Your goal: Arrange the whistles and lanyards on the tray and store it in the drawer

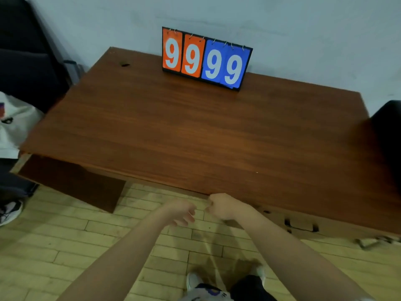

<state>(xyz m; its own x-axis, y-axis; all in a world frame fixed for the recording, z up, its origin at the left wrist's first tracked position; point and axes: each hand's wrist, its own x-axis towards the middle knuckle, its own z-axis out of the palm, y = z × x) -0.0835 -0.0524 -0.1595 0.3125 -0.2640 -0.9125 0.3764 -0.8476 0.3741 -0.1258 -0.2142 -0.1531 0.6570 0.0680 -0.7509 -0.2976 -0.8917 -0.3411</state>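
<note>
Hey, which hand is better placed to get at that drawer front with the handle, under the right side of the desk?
Right, probably. The right hand sits curled at the edge of the desk, nearer the drawer front; the left hand hangs farther left, over the floor.

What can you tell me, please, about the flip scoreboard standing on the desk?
The flip scoreboard is a black-backed stand with four number cards hung on small metal rings along its top. The two left cards are orange, the two right blue, each showing a white 9. They look like thin plastic. It stands upright at the back of the brown wooden desk, close to the pale wall; nothing else touches it.
</note>
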